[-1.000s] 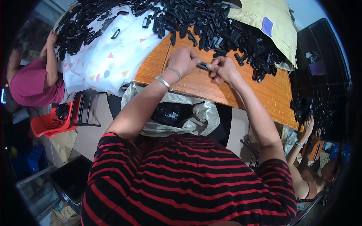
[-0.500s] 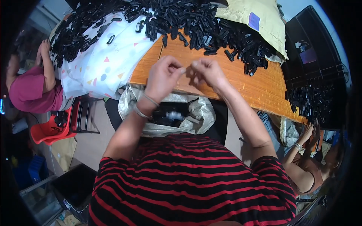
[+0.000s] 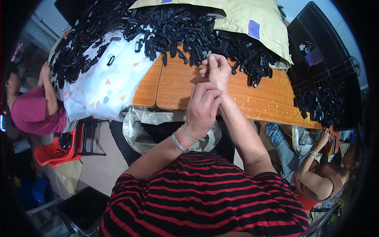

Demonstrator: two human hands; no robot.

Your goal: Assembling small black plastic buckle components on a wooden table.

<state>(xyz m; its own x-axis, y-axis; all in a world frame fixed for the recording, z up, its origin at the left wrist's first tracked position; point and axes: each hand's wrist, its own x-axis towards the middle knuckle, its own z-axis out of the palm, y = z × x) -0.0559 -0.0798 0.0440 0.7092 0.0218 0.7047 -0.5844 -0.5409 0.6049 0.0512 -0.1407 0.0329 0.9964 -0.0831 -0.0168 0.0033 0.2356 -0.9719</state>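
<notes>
A big heap of small black plastic clips [image 3: 185,31] covers the far part of the wooden table [image 3: 256,98]. My right hand [image 3: 215,70] is stretched out to the near edge of the heap, its fingertips pinched on one black clip [image 3: 206,54]. My left hand [image 3: 202,107] hovers lower, over the table's near edge and against my right wrist. Its fingers are curled with the back of the hand toward me, so the palm is hidden. A metal bangle sits on my left wrist.
An open clear plastic bag [image 3: 138,126] hangs below the table edge in front of me. A white patterned cloth [image 3: 106,83] and tan sacks [image 3: 252,19] lie under the heap. One person in pink [image 3: 31,112] sits at left, another [image 3: 316,173] at right. A red stool [image 3: 55,152] stands at left.
My hands were together working a clip over the table. They have parted: the right has reached forward to the heap and the left has dropped back toward the table edge.
</notes>
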